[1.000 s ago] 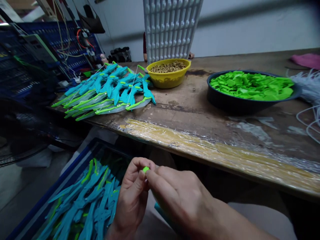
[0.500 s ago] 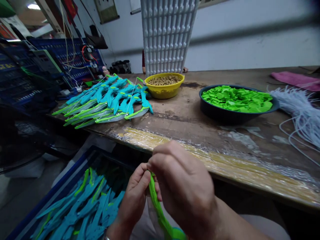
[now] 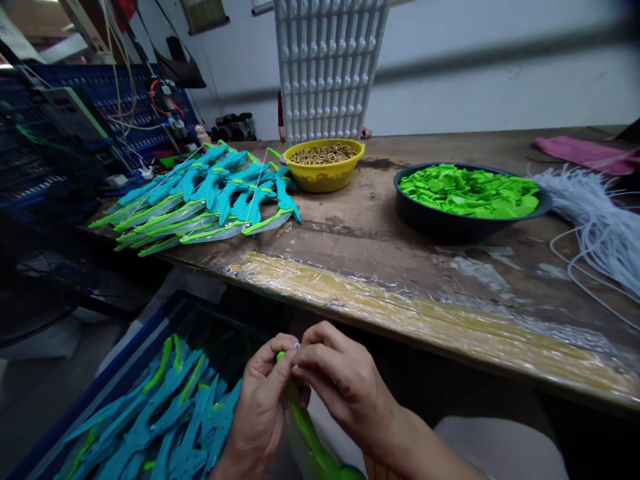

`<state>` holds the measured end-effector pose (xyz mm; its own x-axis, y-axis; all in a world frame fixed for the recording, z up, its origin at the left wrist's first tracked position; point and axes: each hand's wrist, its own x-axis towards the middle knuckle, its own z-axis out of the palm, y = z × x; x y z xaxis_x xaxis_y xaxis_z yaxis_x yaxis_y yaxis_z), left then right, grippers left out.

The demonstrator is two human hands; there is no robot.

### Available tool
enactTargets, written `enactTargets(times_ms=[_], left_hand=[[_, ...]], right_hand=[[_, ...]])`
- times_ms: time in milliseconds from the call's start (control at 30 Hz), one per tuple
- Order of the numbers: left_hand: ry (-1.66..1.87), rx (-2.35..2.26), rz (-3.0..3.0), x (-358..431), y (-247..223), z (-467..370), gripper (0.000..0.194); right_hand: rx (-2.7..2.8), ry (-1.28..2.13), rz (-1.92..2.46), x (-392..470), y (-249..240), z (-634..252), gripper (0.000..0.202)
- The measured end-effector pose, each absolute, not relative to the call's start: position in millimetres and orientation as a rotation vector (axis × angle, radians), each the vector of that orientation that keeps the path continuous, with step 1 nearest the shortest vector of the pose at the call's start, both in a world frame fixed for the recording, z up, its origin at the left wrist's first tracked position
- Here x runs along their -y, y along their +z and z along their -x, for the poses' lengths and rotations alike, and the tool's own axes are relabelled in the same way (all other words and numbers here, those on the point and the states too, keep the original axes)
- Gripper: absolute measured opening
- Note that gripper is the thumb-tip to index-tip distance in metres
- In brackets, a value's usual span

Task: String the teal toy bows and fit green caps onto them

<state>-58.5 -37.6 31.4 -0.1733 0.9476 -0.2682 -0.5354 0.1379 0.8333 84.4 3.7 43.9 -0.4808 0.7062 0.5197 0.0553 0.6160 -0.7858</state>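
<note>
My left hand [image 3: 263,393] is closed around the tip of a toy bow [image 3: 309,427], its green, partly translucent limb slanting down toward my lap. At that tip, my right hand [image 3: 345,373] pinches a small loop of white cord [image 3: 297,347], its fingers touching the left thumb. The bow's lower part runs out of the picture. On the table, to the left, lies a pile of strung blue-and-green toy bows [image 3: 220,190]. Below it, a blue crate [image 3: 120,360] holds more blue-and-green bow pieces [image 3: 165,413].
A yellow bowl [image 3: 325,179] of brass-coloured rings and a dark basin [image 3: 450,223] of green pieces [image 3: 467,190] stand on the wooden table [image 3: 345,227]. At the right lie a bundle of white cords [image 3: 595,227] and a pink cloth [image 3: 590,153]. Tape covers the table's front edge.
My right hand has come down and turned, so its fingertips and the white cord loop now show at the bow's tip. The left hand keeps its hold. The view has shifted slightly.
</note>
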Motion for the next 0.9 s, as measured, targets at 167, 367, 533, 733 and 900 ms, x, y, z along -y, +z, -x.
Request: enactTargets(times_ms=[167,367,533,733,900], left_hand=[[1.439,-1.002,-0.625,40,30,57,0.022],[1.42,-0.921,-0.663,43,30,60,0.015],[1.381,-0.921,-0.605,44,28,62,0.026],[1.344,-1.016,-0.629,44,33,61,0.032],[1.319,-1.067,-0.601,44,34,61,0.032]], right_hand=[[1.514,1.466,0.746,-6,49,-79,0.012],[0.966,2.033,0.699,-7,48,-72,0.038],[0.975,2.025,0.69,-6,44,-72,0.036],[1.302,1.68,0.756,2,46,-75,0.023],[1.452,1.696,0.731,2,57,-79,0.017]])
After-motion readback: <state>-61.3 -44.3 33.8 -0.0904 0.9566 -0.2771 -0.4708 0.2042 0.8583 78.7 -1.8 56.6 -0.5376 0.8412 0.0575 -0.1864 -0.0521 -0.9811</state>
